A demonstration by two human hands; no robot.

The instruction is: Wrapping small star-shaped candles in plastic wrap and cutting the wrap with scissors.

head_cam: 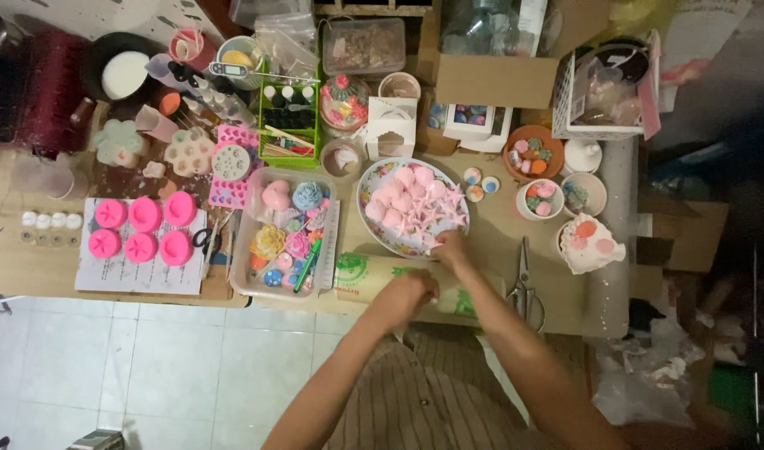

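Standing over the cluttered craft table (557,312), the person worked at its near edge with both hands. The left hand (409,293) lay curled over a roll of clear wrapping film (374,275) with green print — the fingers drawn together on the roll, pressing it to the tabletop. The roll lay on its side just in front of an oval plate (367,193) heaped with pink star-shaped and rounded soap pieces (411,208); its long axis ran left to right along the table edge, one end pointing toward a clear tray of small coloured ornaments (286,237), the other hidden under the forearms. The right hand (451,247) reached past the roll to the plate's near rim, fingertips bunched at a pink star — whether they pinched the piece or the film's free edge could not be told.

The step in hand appeared to be wrapping the pieces, still at an early stage, since the plate remained full. The next move would seem to call for steadying the roll while film was drawn off squarely across its axis. Scissors (525,287) lay just right of the forearms, and six pink moulds (142,229) sat well apart to the left.
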